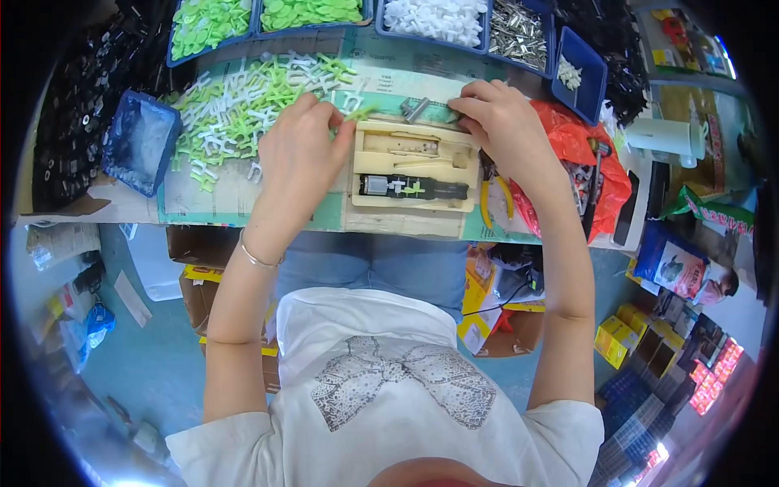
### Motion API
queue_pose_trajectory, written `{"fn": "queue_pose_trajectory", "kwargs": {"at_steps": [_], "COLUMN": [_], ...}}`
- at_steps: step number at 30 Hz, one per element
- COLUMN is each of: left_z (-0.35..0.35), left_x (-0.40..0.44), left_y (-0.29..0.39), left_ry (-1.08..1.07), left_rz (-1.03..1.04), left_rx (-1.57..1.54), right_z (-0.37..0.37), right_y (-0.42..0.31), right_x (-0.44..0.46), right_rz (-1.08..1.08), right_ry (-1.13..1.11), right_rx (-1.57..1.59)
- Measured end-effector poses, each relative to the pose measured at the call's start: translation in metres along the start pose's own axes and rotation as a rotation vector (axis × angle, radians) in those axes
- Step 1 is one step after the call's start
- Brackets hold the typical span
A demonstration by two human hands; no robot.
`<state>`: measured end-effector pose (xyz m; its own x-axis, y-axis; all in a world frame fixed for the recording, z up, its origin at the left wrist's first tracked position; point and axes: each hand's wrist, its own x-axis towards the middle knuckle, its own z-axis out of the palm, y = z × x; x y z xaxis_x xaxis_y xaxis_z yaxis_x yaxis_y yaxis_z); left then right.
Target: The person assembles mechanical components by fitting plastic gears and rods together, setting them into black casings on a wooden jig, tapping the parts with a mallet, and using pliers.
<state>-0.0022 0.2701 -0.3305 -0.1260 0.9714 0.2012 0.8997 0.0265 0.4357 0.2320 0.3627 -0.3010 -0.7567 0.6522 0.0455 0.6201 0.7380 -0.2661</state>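
Observation:
My left hand [304, 144] pinches a small light-green plastic piece [364, 112] between thumb and fingertips, above the upper left corner of a cream tray [354, 174]. My right hand [505, 123] is closed at the tray's upper right corner, its fingertips bent together; what they hold, if anything, I cannot make out. Between the hands, just beyond the tray, lies a silver metal part [415, 109]. In the tray's lower slot rests a black housing [442, 191] with a silver block at its left end and white and green pieces in its middle.
Loose green and white plastic pieces [235, 109] spread to the left. Blue bins of parts [377, 23] line the back, and another blue bin [166, 166] stands left. At right are yellow-handled pliers [485, 204], a red plastic bag [619, 183] and a hammer-like tool [595, 174].

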Motion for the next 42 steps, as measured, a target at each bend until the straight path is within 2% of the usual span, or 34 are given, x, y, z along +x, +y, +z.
{"fn": "queue_pose_trajectory", "kwargs": {"at_steps": [2, 6, 8, 9, 11, 12, 13, 14, 15, 17, 18, 23, 25, 27, 29, 31, 32, 35, 39, 40, 42], "left_z": [-0.001, -0.002, -0.005, -0.008, -0.009, -0.008, -0.007, -0.007, -0.005, -0.002, -0.002, -0.010, -0.016, -0.033, -0.049, -0.074, -0.084, -0.124, -0.159, -0.161, -0.159], "left_x": [0.001, -0.002, -0.003, -0.002, 0.000, 0.003, 0.005, 0.006, 0.008, 0.009, 0.010, 0.002, -0.007, -0.019, -0.035, -0.054, -0.061, -0.066, -0.055, -0.050, -0.039], "left_y": [-0.001, -0.008, -0.009, -0.008, -0.006, -0.005, -0.004, -0.004, -0.005, -0.006, -0.007, -0.018, -0.026, -0.031, -0.038, -0.049, -0.057, -0.102, -0.144, -0.150, -0.156], "left_ry": [-0.016, 0.015, 0.027, 0.022, 0.020, 0.053, 0.086, 0.090, 0.048, 0.008, 0.007, 0.033, 0.029, 0.033, 0.203, 0.280, 0.335, 0.524, 0.402, 0.378, 0.320], "left_rz": [-0.029, -0.003, 0.002, -0.001, -0.004, 0.073, 0.152, 0.153, 0.161, 0.173, 0.181, 0.175, -0.125, -0.226, -0.321, -0.293, -0.292, -0.165, -0.236, -0.125, -0.055], "left_rx": [-0.028, -0.030, -0.027, -0.071, -0.115, -0.120, -0.126, -0.127, -0.088, -0.053, -0.074, -0.191, -0.680, -0.683, -0.838, -0.658, -0.585, -0.156, -0.043, 0.089, 0.155], "right_z": [-0.002, -0.003, -0.011, -0.010, -0.004, -0.002, 0.000, 0.002, 0.002, 0.004, 0.006, 0.018, 0.021, 0.019, 0.017, 0.021, 0.023, 0.028, 0.029, 0.030, 0.030], "right_y": [0.001, -0.003, -0.011, -0.013, -0.015, -0.017, -0.019, -0.022, -0.025, -0.036, -0.044, -0.057, -0.066, -0.075, -0.085, -0.093, -0.093, -0.092, -0.094, -0.093, -0.091], "right_x": [0.006, 0.010, 0.009, 0.008, 0.006, 0.005, 0.003, 0.002, 0.003, 0.004, 0.006, 0.007, 0.010, 0.014, 0.017, 0.021, 0.023, 0.035, 0.043, 0.044, 0.044], "right_rz": [-0.028, -0.041, 0.121, 0.117, 0.260, 0.257, 0.348, 0.437, 0.433, 0.515, 0.547, 0.573, 0.404, 0.399, 0.340, 0.321, 0.379, 0.340, 0.335, 0.338, 0.277], "right_ry": [-0.077, -0.078, -0.018, -0.018, 0.155, 0.155, 0.151, 0.146, 0.149, 0.152, 0.226, 0.150, 0.226, 0.205, 0.194, 0.209, 0.174, 0.193, 0.154, 0.150, 0.188], "right_rx": [-0.079, -0.043, 0.151, 0.150, 0.540, 0.539, 0.785, 1.031, 1.027, 1.507, 1.577, 1.527, 1.523, 1.409, 1.273, 1.312, 1.387, 1.477, 1.514, 1.518, 1.530]}}
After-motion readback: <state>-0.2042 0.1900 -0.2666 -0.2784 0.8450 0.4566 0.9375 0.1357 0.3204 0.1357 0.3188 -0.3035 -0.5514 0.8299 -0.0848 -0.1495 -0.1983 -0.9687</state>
